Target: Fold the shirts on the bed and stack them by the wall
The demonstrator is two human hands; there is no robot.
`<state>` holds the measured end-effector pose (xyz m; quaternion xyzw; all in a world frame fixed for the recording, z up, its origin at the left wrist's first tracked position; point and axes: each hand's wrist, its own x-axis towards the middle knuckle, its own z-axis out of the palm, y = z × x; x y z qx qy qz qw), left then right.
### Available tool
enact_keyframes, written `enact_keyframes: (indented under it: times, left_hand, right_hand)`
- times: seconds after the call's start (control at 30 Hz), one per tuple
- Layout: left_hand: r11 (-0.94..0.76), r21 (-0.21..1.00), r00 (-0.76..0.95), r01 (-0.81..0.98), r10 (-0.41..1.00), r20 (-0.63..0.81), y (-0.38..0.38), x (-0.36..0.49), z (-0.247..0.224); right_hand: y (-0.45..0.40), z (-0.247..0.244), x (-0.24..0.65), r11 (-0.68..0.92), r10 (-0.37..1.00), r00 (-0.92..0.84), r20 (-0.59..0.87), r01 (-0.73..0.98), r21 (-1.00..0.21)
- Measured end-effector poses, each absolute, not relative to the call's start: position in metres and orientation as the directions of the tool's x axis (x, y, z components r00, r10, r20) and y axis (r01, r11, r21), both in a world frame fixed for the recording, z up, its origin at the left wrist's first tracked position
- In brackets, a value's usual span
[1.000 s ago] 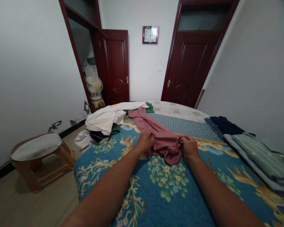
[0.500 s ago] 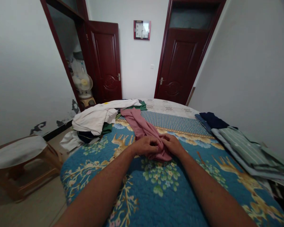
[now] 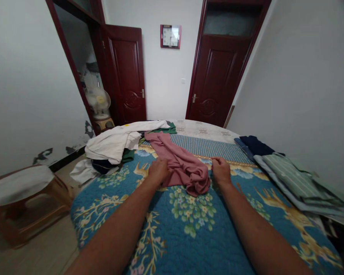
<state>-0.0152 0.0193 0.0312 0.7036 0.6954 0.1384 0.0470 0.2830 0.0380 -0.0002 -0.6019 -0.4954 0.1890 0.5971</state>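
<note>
A dusty-pink garment point(image 3: 179, 160) lies crumpled on the bed, its far end stretching toward the back left and its near right part bunched up. My left hand point(image 3: 159, 170) is closed on the garment's left edge. Just to the right of the bunched part is my right hand point(image 3: 221, 170), its fingers curled in. Between that hand and the cloth shows a narrow strip of bedcover, and I cannot make out whether the fingers hold anything. The garment's exact kind is hard to tell.
A blue floral quilted cover point(image 3: 206, 236) spreads over the bed. White clothes point(image 3: 111, 147) are heaped at the left, over dark and green ones. At the right lie folded clothes, a striped green piece point(image 3: 292, 173) and a navy one point(image 3: 258, 146). A stool point(image 3: 23, 187) stands left of the bed.
My hands have moved apart, the left one leftward to the garment's edge, the right one off to the right. Between them the pink cloth has spread wider.
</note>
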Motion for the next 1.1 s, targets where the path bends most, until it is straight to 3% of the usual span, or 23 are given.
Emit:
enact_keyframes:
  times: [0.17,0.3,0.37,0.43,0.53,0.63,0.7,0.77,0.93,1.1]
  left_hand:
    - [-0.075,0.284,0.053,0.956,0.995,0.086,0.023,-0.015,0.028]
    - [-0.075,0.313,0.039,0.947,0.992,0.121,0.026,-0.015,0.029]
    - [-0.065,0.318,0.017,0.946,0.989,0.149,0.028,-0.02,0.033]
    - [-0.038,0.316,-0.023,0.948,0.982,0.185,0.03,-0.031,0.038]
    - [0.069,0.296,-0.156,0.953,0.946,0.283,0.035,-0.061,0.046]
    - [0.228,0.298,-0.33,0.927,0.873,0.36,0.038,-0.094,0.052]
    - [0.309,0.306,-0.413,0.901,0.828,0.38,0.038,-0.108,0.053]
    - [0.351,0.303,-0.452,0.886,0.799,0.397,0.037,-0.112,0.051]
    - [0.252,0.283,-0.359,0.925,0.824,0.439,0.035,-0.094,0.047]
    - [0.07,0.262,-0.192,0.962,0.857,0.478,0.029,-0.063,0.056]
  right_hand:
    - [0.029,-0.001,0.27,0.341,0.886,0.113,0.449,0.498,-0.797]
    - [0.023,-0.002,0.25,0.41,0.9,-0.199,0.388,0.691,-0.596]
    - [0.023,-0.002,0.247,0.39,0.909,-0.227,0.349,0.759,-0.522]
    - [0.027,0.001,0.25,0.361,0.918,-0.19,0.347,0.763,-0.536]
    - [0.034,0.008,0.266,0.278,0.932,0.002,0.362,0.637,-0.719]
    - [0.037,0.014,0.288,0.198,0.948,0.201,0.247,0.236,-0.951]
    - [0.034,0.017,0.301,0.122,0.985,0.134,0.109,-0.092,-0.988]
    - [0.026,0.019,0.308,-0.001,0.997,-0.076,0.021,-0.28,-0.96]
    - [0.004,0.027,0.3,-0.204,0.853,-0.521,-0.017,-0.304,-0.93]
    - [0.0,0.023,0.281,-0.298,0.734,-0.671,-0.103,-0.182,-0.937]
